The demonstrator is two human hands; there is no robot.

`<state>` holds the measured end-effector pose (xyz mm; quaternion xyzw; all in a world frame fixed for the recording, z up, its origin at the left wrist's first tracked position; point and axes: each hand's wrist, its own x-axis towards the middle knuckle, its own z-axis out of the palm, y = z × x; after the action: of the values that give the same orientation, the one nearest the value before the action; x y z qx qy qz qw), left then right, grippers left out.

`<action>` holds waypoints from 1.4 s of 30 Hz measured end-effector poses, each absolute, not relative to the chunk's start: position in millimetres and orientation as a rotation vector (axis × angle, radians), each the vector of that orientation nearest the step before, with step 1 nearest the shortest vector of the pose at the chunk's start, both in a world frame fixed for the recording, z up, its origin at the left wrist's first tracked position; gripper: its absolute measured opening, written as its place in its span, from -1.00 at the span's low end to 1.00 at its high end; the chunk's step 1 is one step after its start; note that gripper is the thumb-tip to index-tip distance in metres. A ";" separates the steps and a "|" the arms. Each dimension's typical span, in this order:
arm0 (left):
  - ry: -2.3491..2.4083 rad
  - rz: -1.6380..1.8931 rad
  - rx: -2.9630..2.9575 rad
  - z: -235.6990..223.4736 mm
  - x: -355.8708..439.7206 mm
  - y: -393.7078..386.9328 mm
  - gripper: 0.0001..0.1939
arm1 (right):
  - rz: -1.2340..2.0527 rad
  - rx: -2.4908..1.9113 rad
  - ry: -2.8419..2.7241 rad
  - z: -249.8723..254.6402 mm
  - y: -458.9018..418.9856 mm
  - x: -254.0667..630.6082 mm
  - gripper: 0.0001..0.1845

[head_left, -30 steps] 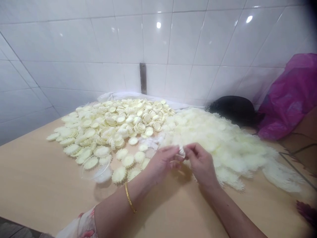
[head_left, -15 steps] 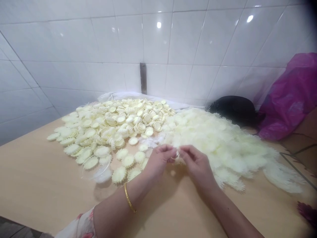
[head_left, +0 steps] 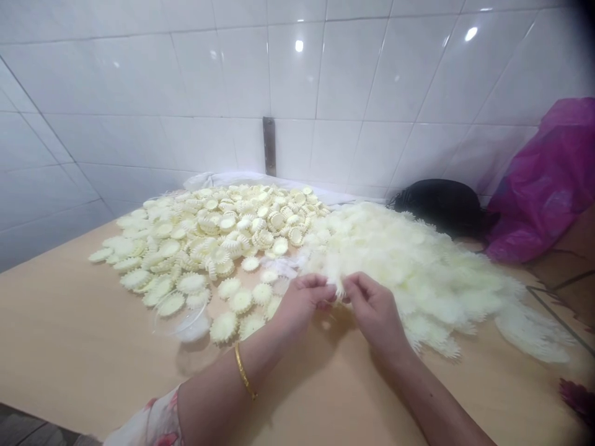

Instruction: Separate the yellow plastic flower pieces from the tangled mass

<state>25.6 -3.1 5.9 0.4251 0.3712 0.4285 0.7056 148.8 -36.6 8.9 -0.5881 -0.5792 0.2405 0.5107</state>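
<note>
Between my two hands is a small pale fabric flower piece [head_left: 339,286] with a fringed edge, pinched by the fingers of both. My left hand [head_left: 304,302], with a gold bangle on its wrist, grips its left side. From the right, my right hand [head_left: 376,308] pinches it between thumb and fingers. Fingers hide part of the piece. Beyond and to the left lies a heap of cream, scallop-edged discs [head_left: 223,229]. Thin, sheer whitish petal layers [head_left: 418,272] form another heap behind my right hand.
A clear plastic tub [head_left: 193,325] stands left of my left forearm. At the back right are a black bundle [head_left: 437,204] and a magenta plastic bag [head_left: 543,186]. A tiled wall [head_left: 195,80] closes off the table's far side. A dark red piece [head_left: 576,396] lies at the right edge.
Both hands shifted left, then slightly right again, while the fingers reworked their hold on the flower piece. More of its fringed edge now shows. The heaps have not moved.
</note>
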 end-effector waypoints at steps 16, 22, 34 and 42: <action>0.720 0.875 0.588 15.4 32.0 -6.1 -0.74 | 0.469 -1.335 -1.378 10.5 -40.5 144.7 -0.86; 0.679 0.889 0.354 25.5 29.6 -6.9 -0.58 | -0.080 -1.186 -1.835 3.3 -42.2 123.7 -0.83; 0.445 0.780 0.297 30.9 24.0 -9.0 -0.42 | -0.308 -1.134 -1.830 3.0 -46.6 119.1 -0.78; 0.491 0.881 0.243 24.2 18.5 -1.2 -0.28 | -0.199 -0.998 -1.891 2.8 -50.4 114.5 -0.75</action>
<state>18.5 -1.2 24.2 0.1160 0.2347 0.4209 0.8685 114.5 -50.4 2.8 -0.4084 -0.7739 -0.0816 0.4770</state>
